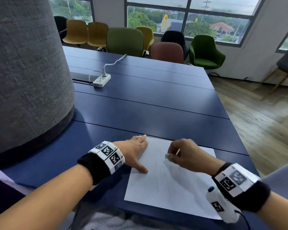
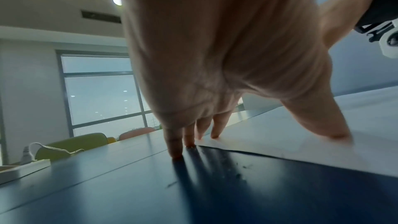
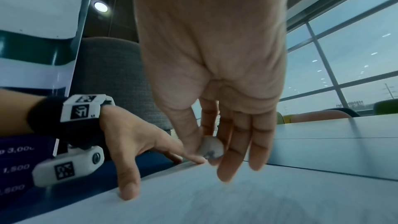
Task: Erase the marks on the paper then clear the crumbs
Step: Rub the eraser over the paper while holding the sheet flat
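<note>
The fingers [image 3: 228, 142] of the right hand [image 1: 184, 155] are curled around a small white eraser [image 3: 210, 148], held just above the paper [image 1: 170, 185]. The left hand [image 1: 136, 151] is laid flat with straight fingers [image 2: 215, 125] pressed on the paper's left edge. Faint pencil marks [image 1: 160, 178] are seen on the sheet, which lies on the blue worktop [image 1: 148, 105]. Dark crumbs [image 2: 241, 173] are scattered beside it.

Colours/patterns, desk scene
Paper [image 1: 173, 185] white w/ faint grey pencil streaks; table [image 1: 156, 105] dark blue; eraser [image 3: 210, 148] off-white, dark smudge on face; wristbands [image 1: 93, 166] black w/ b&w square-code tags; power strip [image 1: 101, 79] white.
</note>
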Demonstrator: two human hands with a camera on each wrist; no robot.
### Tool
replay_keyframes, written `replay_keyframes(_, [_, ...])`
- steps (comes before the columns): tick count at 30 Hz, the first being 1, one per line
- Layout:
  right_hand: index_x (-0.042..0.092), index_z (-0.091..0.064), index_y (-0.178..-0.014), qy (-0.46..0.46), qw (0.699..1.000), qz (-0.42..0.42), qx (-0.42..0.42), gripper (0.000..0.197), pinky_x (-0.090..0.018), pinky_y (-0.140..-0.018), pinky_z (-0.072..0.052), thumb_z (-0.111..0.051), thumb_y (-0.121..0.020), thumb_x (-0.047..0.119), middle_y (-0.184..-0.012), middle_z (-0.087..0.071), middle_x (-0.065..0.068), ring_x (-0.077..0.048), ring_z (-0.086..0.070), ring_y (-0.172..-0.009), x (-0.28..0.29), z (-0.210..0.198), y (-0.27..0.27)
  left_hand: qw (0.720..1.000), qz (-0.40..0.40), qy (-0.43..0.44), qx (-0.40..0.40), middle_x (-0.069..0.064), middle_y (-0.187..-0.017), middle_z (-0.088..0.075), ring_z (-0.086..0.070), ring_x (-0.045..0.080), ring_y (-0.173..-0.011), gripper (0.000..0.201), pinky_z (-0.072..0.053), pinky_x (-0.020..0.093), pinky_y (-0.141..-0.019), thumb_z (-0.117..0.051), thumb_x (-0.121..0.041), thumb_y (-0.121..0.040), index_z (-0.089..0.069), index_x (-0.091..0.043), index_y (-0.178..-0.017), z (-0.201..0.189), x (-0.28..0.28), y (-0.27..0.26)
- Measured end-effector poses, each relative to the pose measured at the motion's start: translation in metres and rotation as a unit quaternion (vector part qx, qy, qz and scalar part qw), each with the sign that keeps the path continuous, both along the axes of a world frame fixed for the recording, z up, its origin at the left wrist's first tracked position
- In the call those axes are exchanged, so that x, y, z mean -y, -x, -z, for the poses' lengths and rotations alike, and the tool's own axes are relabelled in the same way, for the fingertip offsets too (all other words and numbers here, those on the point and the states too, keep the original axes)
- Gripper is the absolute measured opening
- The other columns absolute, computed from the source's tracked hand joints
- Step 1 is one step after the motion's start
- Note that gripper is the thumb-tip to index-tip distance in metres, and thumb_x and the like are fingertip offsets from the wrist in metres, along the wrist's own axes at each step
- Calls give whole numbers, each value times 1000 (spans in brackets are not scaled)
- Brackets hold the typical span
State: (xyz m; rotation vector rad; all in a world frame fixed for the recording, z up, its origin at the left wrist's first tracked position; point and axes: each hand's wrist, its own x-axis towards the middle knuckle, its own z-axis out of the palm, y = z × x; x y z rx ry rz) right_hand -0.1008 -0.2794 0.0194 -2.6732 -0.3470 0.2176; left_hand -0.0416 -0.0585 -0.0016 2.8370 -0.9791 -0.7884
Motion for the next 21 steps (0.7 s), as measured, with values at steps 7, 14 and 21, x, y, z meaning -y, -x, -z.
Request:
replay_keyframes(7, [11, -69, -91, 27, 1000, -4, 8, 15, -26, -70, -46, -64, -88, 25, -89, -70, -2, -17, -59, -79, -22, 17, -49, 1000, -20, -14, 2, -6, -166, 6, 3, 15, -152, 124, -22, 42, -121, -84, -60, -64, -12, -23, -157, -9, 4, 2])
replay_keyframes(14, [21, -71, -87, 38, 999, -20, 13, 9, -27, -69, -52, -65, -82, 24, -80, -69, 5, -7, -61, -69, -25, 17, -62, 999, -20, -41, 6, -4, -166, 12, 5, 17, -152, 136, -13, 49, -122, -85, -64, -59, -1, -24, -158, -9, 6, 4])
replay_keyframes(21, [18, -71, -90, 77, 996, -43, 0, 16, -32, -77, -54, -68, -84, 32, -88, -70, 2, -16, -64, -81, -21, 12, -68, 997, -23, -70, 2, -3, -165, 18, 11, 16, -152, 142, -4, 57, -119, -82, -65, -63, 11, -17, -157, -13, 7, 8])
